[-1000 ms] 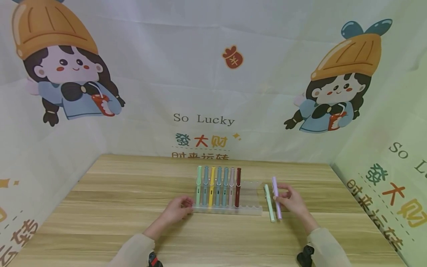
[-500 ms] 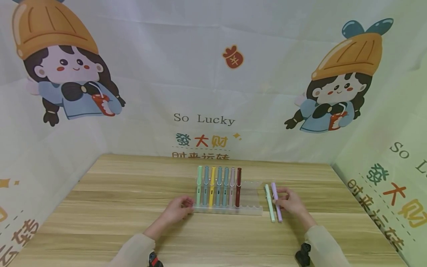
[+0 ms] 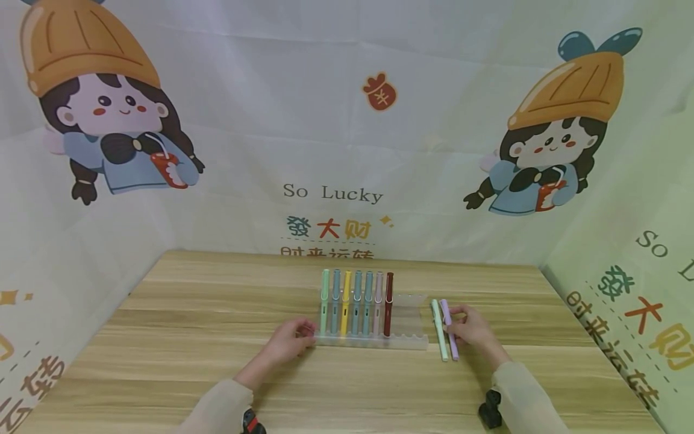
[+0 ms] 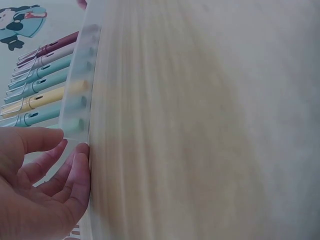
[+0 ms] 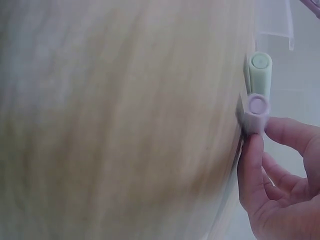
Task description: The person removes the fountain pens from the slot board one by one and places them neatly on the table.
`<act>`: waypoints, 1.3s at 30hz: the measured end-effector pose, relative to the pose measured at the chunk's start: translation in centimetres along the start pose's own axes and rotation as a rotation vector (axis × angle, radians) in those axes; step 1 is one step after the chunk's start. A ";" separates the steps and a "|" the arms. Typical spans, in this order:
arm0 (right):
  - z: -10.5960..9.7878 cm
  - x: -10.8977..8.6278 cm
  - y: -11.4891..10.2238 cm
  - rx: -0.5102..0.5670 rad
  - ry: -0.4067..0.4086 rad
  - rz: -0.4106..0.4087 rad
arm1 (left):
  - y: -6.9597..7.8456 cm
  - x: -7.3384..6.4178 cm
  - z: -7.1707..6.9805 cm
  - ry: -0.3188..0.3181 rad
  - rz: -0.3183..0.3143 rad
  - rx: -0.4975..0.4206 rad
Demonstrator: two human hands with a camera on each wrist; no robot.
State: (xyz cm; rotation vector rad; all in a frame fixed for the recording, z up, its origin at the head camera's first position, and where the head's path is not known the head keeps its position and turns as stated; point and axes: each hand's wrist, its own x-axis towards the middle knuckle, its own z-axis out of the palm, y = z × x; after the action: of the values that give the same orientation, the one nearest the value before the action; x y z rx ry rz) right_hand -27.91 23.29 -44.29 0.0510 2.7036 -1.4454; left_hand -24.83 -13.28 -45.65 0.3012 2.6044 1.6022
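Observation:
A clear plastic pen rack [image 3: 409,322] stands mid-table, holding several pens in a row, from a light green pen [image 3: 324,301] on the left to a dark red pen [image 3: 388,304]. At its left end, my left hand [image 3: 290,337] holds the corner of the rack with its fingertips. To the right of the rack lies a mint green pen [image 3: 439,330]. Close beside that one, my right hand [image 3: 473,330] pinches a lilac pen [image 3: 449,328] between thumb and fingers. In the right wrist view the ends of the lilac pen [image 5: 257,112] and the mint pen [image 5: 260,75] face the camera.
The wooden table [image 3: 347,392] reaches back to a printed cloth backdrop [image 3: 347,120], which also hangs along both sides. Bare slots of the rack lie right of the dark red pen. Black wrist devices [image 3: 490,410] sit at the sleeves.
The right hand has brought the lilac pen down and left, from tilted up and apart to lying alongside the mint pen. The left hand keeps its place at the rack.

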 end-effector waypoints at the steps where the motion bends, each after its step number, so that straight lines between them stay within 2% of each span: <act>1: 0.0 0.0 0.0 -0.002 0.000 0.002 | 0.0 0.0 0.0 -0.001 0.004 0.001; 11: -0.1 -0.1 0.1 0.007 -0.005 -0.003 | -0.2 0.1 0.0 -0.011 0.017 0.008; 18: -0.1 0.0 -0.1 0.034 0.041 0.003 | -0.3 0.2 0.0 -0.010 0.003 -0.003; 23: 0.2 -0.3 -0.7 0.018 0.073 -0.087 | -0.3 0.2 -0.1 -0.014 0.003 -0.003; 32: 2.2 -0.4 -1.8 0.178 0.083 -0.253 | -0.2 0.1 -0.1 -0.018 0.005 -0.005; 35: 2.8 -0.4 -2.2 0.202 0.107 -0.276 | -0.2 0.1 -0.1 -0.016 0.009 -0.002; 39: 3.4 -0.4 -2.6 0.242 0.160 -0.261 | -0.1 0.1 -0.1 -0.017 0.012 0.000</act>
State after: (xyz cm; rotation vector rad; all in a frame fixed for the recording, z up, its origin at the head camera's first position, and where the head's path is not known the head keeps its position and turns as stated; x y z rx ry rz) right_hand -27.47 19.02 -44.01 -0.1870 2.7232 -1.9144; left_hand -24.93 -13.41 -45.72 0.3299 2.5948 1.5956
